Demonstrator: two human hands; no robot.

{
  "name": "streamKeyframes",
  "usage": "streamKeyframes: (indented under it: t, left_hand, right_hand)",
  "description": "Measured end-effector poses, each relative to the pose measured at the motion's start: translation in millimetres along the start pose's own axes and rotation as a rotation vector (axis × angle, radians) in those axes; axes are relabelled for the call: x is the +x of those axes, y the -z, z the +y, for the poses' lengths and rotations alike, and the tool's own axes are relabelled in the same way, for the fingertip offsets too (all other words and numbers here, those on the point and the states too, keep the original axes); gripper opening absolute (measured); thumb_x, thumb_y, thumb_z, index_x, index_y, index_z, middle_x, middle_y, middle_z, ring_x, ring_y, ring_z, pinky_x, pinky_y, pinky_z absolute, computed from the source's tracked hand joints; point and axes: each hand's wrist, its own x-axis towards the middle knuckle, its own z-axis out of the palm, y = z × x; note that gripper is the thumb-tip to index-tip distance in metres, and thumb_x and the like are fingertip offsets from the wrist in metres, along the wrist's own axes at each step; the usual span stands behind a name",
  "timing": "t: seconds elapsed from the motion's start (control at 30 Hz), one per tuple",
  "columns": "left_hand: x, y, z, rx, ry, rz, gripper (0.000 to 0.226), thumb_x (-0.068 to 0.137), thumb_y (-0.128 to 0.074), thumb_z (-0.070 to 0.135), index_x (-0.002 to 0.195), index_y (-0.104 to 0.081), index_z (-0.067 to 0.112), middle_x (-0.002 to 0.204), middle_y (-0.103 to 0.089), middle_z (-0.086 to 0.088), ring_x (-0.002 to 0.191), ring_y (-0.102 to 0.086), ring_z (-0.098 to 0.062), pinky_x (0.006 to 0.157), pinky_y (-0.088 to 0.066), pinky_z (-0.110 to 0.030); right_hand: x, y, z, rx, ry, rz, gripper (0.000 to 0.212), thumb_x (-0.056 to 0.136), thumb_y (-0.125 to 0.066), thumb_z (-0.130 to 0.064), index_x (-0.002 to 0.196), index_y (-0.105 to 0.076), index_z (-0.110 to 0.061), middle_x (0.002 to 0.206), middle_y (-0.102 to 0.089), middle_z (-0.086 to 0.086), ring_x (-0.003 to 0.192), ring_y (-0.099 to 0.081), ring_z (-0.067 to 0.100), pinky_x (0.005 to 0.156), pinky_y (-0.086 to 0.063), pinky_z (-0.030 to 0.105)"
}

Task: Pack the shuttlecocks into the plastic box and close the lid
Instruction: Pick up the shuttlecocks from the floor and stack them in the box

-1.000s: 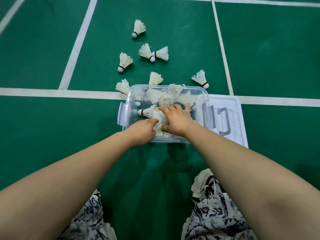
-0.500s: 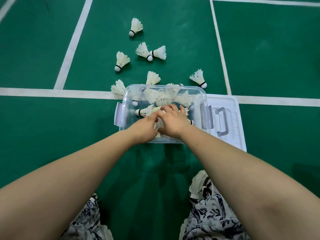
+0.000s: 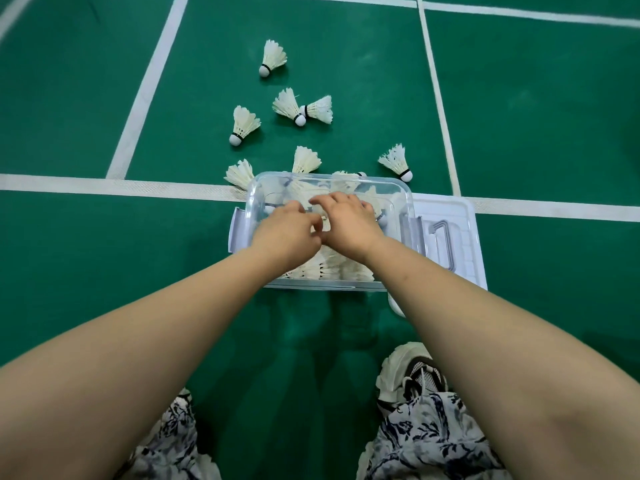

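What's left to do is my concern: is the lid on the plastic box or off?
Off. The lid lies flat on the court right of the plastic box, whose open top shows shuttlecocks inside.

I see green court floor (image 3: 86, 271) with a white cross line (image 3: 104, 186); more white lines run beyond it. Near side of that line: white sneaker (image 3: 398, 368), floral-print fabric (image 3: 429, 441).
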Motion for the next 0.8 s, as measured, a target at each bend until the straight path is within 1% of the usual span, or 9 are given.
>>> streamKeyframes:
  t: [0.1, 0.2, 0.3, 0.4, 0.5, 0.6, 0.67, 0.73, 0.8]
  left_hand:
    - [1, 17, -9, -0.133, 0.011, 0.193, 0.031, 0.087, -0.049, 0.029, 0.116, -0.060, 0.021, 0.122, -0.052, -0.009, 0.115, -0.048, -0.028, 0.096, -0.043, -0.038]
    - [9, 39, -23, -0.178, 0.017, 0.336, 0.035, 0.087, -0.051, 0.028, 0.120, -0.056, 0.018, 0.124, -0.052, -0.010, 0.117, -0.047, -0.029, 0.098, -0.041, -0.041]
    - [28, 60, -41, -0.199, 0.083, 0.380, 0.040, 0.086, -0.050, 0.025, 0.125, -0.051, 0.018, 0.129, -0.048, -0.009, 0.121, -0.044, -0.029, 0.102, -0.039, -0.043]
    - [55, 76, -69, -0.192, 0.158, 0.388, 0.046, 0.085, -0.049, 0.024, 0.131, -0.045, 0.023, 0.133, -0.044, -0.010, 0.123, -0.042, -0.029, 0.103, -0.038, -0.044]
    - [88, 80, -95, -0.198, 0.220, 0.327, 0.050, 0.087, -0.050, 0.026, 0.135, -0.039, 0.028, 0.135, -0.039, -0.013, 0.124, -0.040, -0.032, 0.105, -0.037, -0.041]
    - [119, 74, -114, -0.232, 0.297, 0.167, 0.059, 0.088, -0.052, 0.044, 0.141, -0.028, 0.034, 0.141, -0.033, -0.016, 0.126, -0.040, -0.035, 0.105, -0.034, -0.039]
    - [134, 66, -124, -0.257, 0.351, 0.045, 0.071, 0.084, -0.052, 0.057, 0.144, -0.019, 0.038, 0.143, -0.030, -0.017, 0.125, -0.042, -0.036, 0.105, -0.035, -0.039]
    - [142, 55, -130, -0.240, 0.380, -0.068, 0.082, 0.080, -0.052, 0.064, 0.146, -0.009, 0.039, 0.146, -0.024, -0.020, 0.127, -0.041, -0.037, 0.107, -0.033, -0.040]
    - [147, 41, -132, -0.222, 0.387, -0.166, 0.093, 0.075, -0.053, 0.068, 0.146, -0.002, 0.039, 0.148, -0.020, -0.022, 0.130, -0.038, -0.038, 0.108, -0.032, -0.040]
  right_hand:
    - [10, 18, -10, 0.105, -0.020, 0.096, 0.054, 0.085, -0.059, -0.039, 0.136, -0.043, -0.029, 0.138, -0.048, 0.000, 0.130, -0.040, 0.023, 0.106, -0.029, 0.043]
    - [27, 34, -19, 0.199, -0.031, 0.186, 0.051, 0.084, -0.060, -0.046, 0.131, -0.048, -0.029, 0.130, -0.055, -0.003, 0.124, -0.047, 0.021, 0.102, -0.035, 0.041]
    - [53, 49, -19, 0.175, -0.048, 0.219, 0.052, 0.083, -0.060, -0.050, 0.129, -0.048, -0.029, 0.127, -0.057, -0.004, 0.122, -0.048, 0.021, 0.098, -0.036, 0.039]
    - [86, 63, -14, 0.111, -0.075, 0.177, 0.055, 0.084, -0.059, -0.050, 0.133, -0.045, -0.028, 0.133, -0.053, 0.000, 0.126, -0.044, 0.025, 0.101, -0.036, 0.042]
    - [128, 69, 0, 0.068, -0.134, 0.124, 0.059, 0.085, -0.058, -0.051, 0.136, -0.042, -0.029, 0.140, -0.046, 0.006, 0.130, -0.040, 0.031, 0.106, -0.036, 0.048]
    - [162, 62, 18, 0.037, -0.220, -0.009, 0.069, 0.085, -0.054, -0.058, 0.143, -0.032, -0.030, 0.148, -0.034, 0.012, 0.135, -0.032, 0.037, 0.112, -0.029, 0.048]
    - [173, 52, 30, 0.051, -0.302, -0.179, 0.083, 0.081, -0.052, -0.066, 0.148, -0.018, -0.033, 0.156, -0.018, 0.013, 0.141, -0.022, 0.039, 0.117, -0.021, 0.046]
    - [178, 38, 39, 0.125, -0.370, -0.360, 0.097, 0.075, -0.057, -0.069, 0.150, -0.004, -0.037, 0.159, 0.002, 0.011, 0.146, -0.011, 0.036, 0.119, -0.014, 0.047]
    - [180, 23, 46, 0.188, -0.394, -0.447, 0.109, 0.069, -0.065, -0.067, 0.149, 0.003, -0.039, 0.158, 0.014, 0.009, 0.147, -0.005, 0.033, 0.119, -0.013, 0.048]
